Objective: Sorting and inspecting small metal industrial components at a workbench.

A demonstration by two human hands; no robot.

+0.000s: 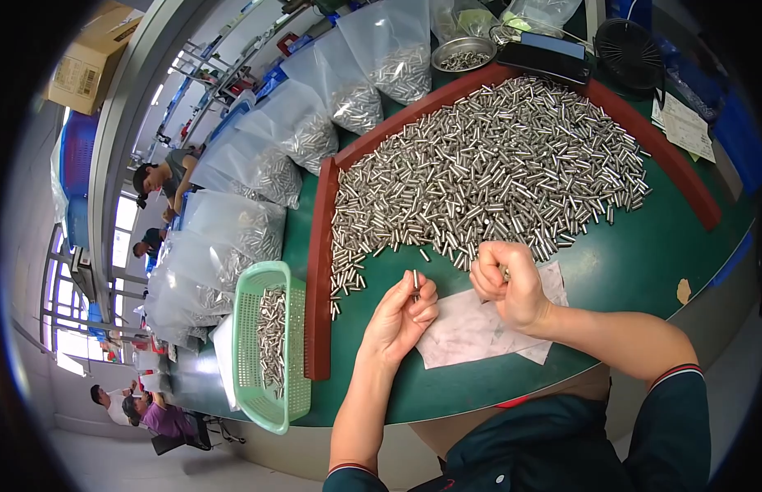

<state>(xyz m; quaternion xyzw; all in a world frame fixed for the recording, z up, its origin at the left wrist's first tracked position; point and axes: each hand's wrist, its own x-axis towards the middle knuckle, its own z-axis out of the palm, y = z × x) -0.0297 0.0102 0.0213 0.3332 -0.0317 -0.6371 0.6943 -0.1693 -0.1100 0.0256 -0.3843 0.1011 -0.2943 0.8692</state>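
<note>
Pinching a metal pin (415,280) in left hand (403,318), right hand (515,289) curled (can't tell if holding), heaped pins (488,156) beyond

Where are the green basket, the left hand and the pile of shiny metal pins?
Green basket (298,353): head view, right outer wall.
Left hand (398,325): head view, middle of the hand.
Pile of metal pins (489,160): head view, its middle.

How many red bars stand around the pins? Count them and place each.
3 in view: the left bar beside the green basket, the upper bar behind the pins, and the right bar by the papers. More could hide under the phone.
</note>
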